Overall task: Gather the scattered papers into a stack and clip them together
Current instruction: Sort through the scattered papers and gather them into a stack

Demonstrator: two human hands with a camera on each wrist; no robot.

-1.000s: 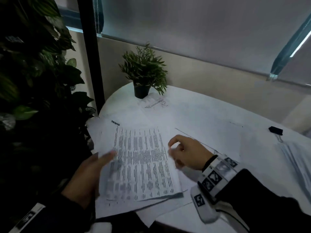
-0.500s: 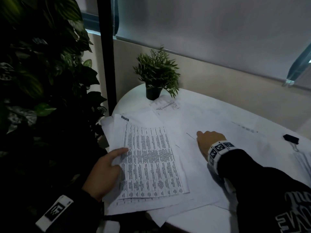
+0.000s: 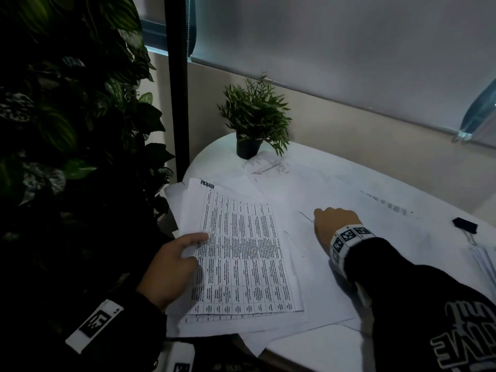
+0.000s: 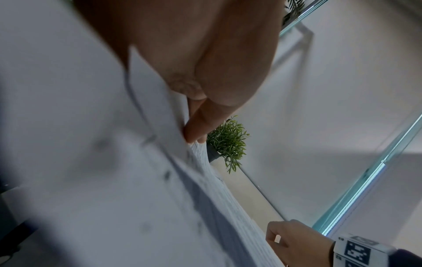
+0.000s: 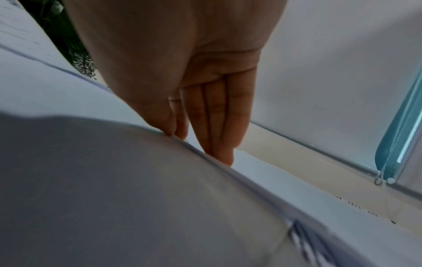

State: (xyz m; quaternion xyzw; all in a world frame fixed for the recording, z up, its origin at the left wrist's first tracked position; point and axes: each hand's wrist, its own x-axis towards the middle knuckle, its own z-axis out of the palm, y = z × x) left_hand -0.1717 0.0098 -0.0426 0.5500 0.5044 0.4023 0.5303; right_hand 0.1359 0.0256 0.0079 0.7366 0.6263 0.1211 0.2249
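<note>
A stack of printed table sheets (image 3: 247, 253) lies at the near left of the white round table (image 3: 322, 353). My left hand (image 3: 196, 242) grips its left edge, thumb on top and fingers underneath, as the left wrist view of the hand (image 4: 194, 133) shows. Just right of the stack, my right hand (image 3: 322, 213) is on a loose blank sheet (image 3: 349, 291). In the right wrist view its thumb and forefinger (image 5: 171, 130) pinch that sheet's raised edge while the other fingers reach straight to the table. A black binder clip (image 3: 464, 225) lies at the far right.
A small potted plant (image 3: 252, 122) stands at the table's back, with a printed sheet (image 3: 268, 167) in front of it. More papers (image 3: 485, 261) lie at the right edge. Large dark foliage (image 3: 67, 130) and a black post (image 3: 177, 89) crowd the left side.
My right hand has left the stack's right edge and moved right and away onto the loose sheet. The left hand keeps its hold on the stack.
</note>
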